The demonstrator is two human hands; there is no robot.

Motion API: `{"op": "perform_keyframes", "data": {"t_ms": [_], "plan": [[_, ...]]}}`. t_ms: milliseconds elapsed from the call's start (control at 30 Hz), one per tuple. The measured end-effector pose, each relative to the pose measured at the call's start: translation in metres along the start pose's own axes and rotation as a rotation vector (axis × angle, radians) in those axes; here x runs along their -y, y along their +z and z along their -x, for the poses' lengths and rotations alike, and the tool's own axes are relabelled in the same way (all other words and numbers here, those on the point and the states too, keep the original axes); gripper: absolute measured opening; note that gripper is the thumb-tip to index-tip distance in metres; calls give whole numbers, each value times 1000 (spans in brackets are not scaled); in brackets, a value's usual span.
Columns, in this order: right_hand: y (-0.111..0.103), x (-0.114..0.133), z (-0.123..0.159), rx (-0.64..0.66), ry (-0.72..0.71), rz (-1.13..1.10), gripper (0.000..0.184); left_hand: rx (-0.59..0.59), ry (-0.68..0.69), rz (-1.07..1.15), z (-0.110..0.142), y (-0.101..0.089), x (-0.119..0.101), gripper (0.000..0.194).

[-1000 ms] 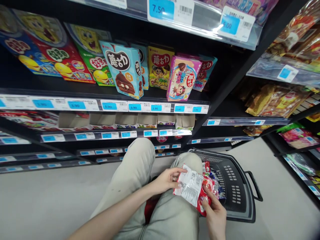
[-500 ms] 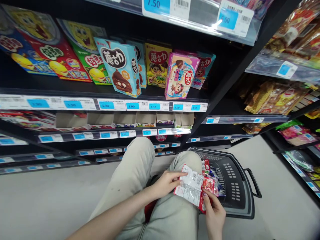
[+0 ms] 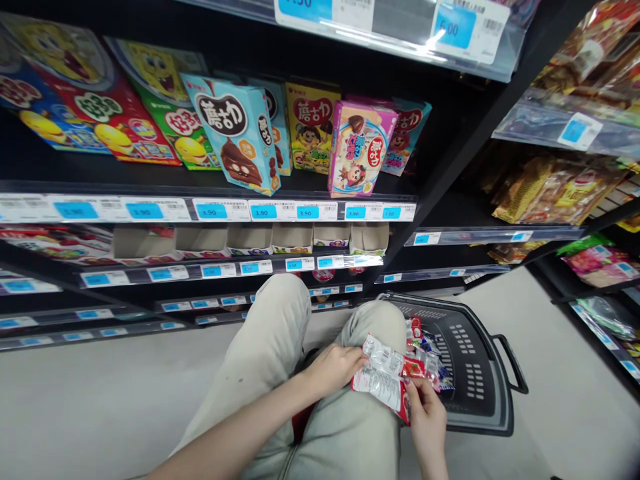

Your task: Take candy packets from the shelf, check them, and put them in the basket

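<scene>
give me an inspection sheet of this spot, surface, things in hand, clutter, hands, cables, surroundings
surface: pale floor; the person crouches, knees in light trousers.
things in hand: red and white snack packet, held over the right knee by both hands, printed back facing up.
clutter: dark shopping basket on the floor by the right knee, a few packets inside, handle folded down.
hands: left hand grips the packet's left edge; right hand holds its lower right corner.
cables: nothing seen.
surroundings: black shelves with blue price tags; blue box and pink box standing upright above; bagged snacks on the shelves to the right.
</scene>
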State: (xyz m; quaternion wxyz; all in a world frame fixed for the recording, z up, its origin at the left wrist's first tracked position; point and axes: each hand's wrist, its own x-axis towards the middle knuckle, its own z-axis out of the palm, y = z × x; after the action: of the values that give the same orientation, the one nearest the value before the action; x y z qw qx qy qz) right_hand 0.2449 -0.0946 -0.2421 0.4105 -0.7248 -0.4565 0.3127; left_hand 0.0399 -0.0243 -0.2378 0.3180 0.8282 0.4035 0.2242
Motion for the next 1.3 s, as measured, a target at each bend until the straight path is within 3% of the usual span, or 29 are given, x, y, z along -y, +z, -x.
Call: {"op": "perform_keyframes", "data": {"t_ms": [133,333,533,700,800,900,1000,1133,1200,1300], "plan": [[-4,0,-5,68,-23,32,27,-2,-62,92,-2,-3,0,30],[-8,-5,-9,123,-74,38,23,119,136,124,-2,-18,3,36],[-4,-11,-19,125,-76,-43,28,76,231,-212,-11,-26,-2,38],[-3,-12,-28,177,-117,-24,29,29,543,-405,-15,-27,-8,29],[-4,-11,-29,181,-149,4,27,30,638,-483,-14,-22,-10,30],[-7,-7,-26,51,-317,210,24,46,662,-539,-17,-20,-13,27],[-11,2,-22,-75,-643,564,15,81,689,-600,-23,-24,-19,26],[-15,19,-23,212,-1024,811,26,116,726,-686,-29,-32,-24,23],[-16,27,-26,310,-1127,907,30,122,735,-687,-31,-35,-24,21],[-13,35,-31,339,-1193,1011,29,109,728,-657,-32,-36,-24,19]]}}
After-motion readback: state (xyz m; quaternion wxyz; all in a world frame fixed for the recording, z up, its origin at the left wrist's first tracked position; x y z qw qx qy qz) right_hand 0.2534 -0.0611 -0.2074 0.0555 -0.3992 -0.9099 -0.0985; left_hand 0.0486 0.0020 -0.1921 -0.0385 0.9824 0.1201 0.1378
